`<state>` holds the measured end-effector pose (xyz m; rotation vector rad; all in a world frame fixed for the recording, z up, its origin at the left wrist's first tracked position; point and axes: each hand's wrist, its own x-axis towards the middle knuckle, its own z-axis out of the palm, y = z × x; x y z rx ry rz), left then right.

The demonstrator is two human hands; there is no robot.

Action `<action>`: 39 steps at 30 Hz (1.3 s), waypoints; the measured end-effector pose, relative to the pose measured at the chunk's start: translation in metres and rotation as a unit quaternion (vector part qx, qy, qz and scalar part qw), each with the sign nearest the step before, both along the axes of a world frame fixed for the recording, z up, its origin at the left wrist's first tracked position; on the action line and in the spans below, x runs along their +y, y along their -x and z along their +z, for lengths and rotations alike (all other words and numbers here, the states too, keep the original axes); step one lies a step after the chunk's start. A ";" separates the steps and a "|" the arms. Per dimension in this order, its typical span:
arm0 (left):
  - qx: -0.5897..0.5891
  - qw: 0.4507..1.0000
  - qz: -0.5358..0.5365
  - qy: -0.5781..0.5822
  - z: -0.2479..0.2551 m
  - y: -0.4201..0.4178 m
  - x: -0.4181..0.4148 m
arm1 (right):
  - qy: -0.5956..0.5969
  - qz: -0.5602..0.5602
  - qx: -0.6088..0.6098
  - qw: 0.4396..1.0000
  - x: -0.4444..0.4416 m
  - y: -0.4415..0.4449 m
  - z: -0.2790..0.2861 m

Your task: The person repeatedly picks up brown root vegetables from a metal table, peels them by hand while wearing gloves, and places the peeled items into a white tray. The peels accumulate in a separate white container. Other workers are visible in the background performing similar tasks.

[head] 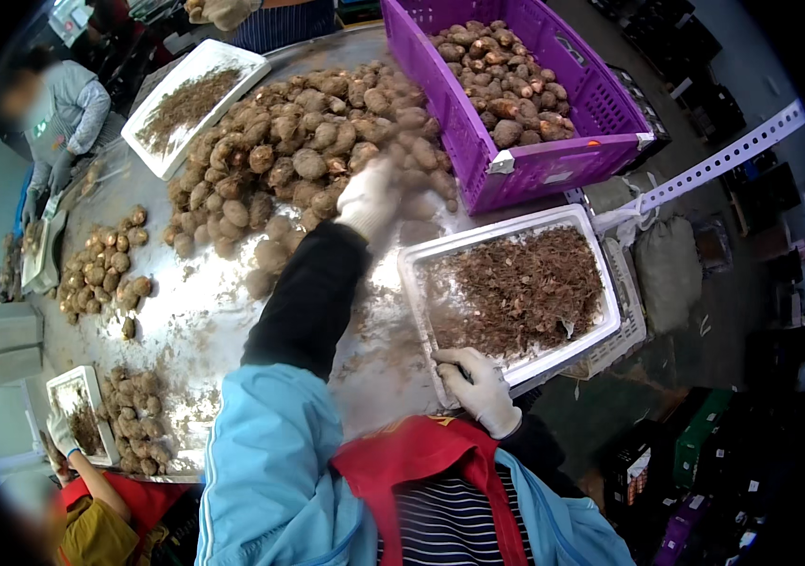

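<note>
A large heap of small brown taro corms (310, 163) lies on the metal table (190, 304). My left hand (372, 198), in a white knit glove, reaches into the near right side of this heap; motion blur hides its fingers. My right hand (477, 389), also gloved in white, rests at the near left corner of a white foam tray (512, 230). Something small and dark shows between its thumb and fingers, too unclear to name. Brown fibrous peelings (530, 290) lie in the tray. Beyond it stands a purple plastic crate (551, 170) partly filled with corms (501, 78).
Another foam tray with peelings (194, 106) lies at the heap's far left. Smaller corm piles (102, 269) (135, 424) are on the table's left. Co-workers stand at the far left, lower left and across the table. A perforated white strip (721, 163) juts out at right.
</note>
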<state>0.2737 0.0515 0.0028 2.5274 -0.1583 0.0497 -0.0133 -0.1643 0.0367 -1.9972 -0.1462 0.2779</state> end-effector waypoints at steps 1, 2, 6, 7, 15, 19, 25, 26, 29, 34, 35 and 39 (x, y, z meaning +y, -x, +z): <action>-0.061 0.986 0.009 0.153 -0.001 0.019 0.008 | -0.001 -0.013 0.003 1.000 0.000 0.000 0.000; -0.017 0.969 0.039 0.242 0.001 0.034 0.016 | -0.003 -0.025 0.006 1.000 0.000 -0.001 0.000; 0.134 0.835 0.080 0.527 -0.008 0.099 0.049 | -0.003 -0.043 -0.052 0.998 0.003 -0.013 0.002; 0.110 0.819 0.044 0.561 -0.020 0.119 0.048 | -0.003 -0.052 -0.083 0.995 0.004 -0.019 0.001; 0.253 0.611 -0.024 0.750 0.030 0.240 -0.008 | -0.035 -0.081 -0.234 0.968 0.016 -0.045 0.031; 0.322 0.529 0.055 0.783 0.009 0.249 -0.021 | -0.036 -0.075 -0.216 0.973 0.008 -0.031 0.032; 0.346 0.701 0.055 0.621 0.012 0.253 -0.033 | -0.025 -0.142 -0.189 0.971 0.002 -0.017 0.024; 0.333 0.727 0.050 0.599 0.010 0.256 -0.034 | -0.027 -0.159 -0.167 0.973 0.000 -0.019 0.019; 0.311 0.762 0.042 0.567 0.019 0.257 -0.044 | -0.066 -0.197 -0.101 0.973 -0.013 -0.025 -0.009; 0.145 0.926 -0.112 0.330 -0.030 0.261 -0.023 | -0.108 -0.151 -0.125 0.975 -0.032 -0.018 -0.009; 0.020 0.960 -0.155 0.232 -0.022 0.265 -0.021 | -0.093 -0.148 -0.152 0.973 -0.026 -0.015 0.014; -0.130 0.976 -0.138 0.102 -0.043 0.260 -0.015 | 0.010 -0.114 -0.178 0.977 -0.023 -0.006 -0.004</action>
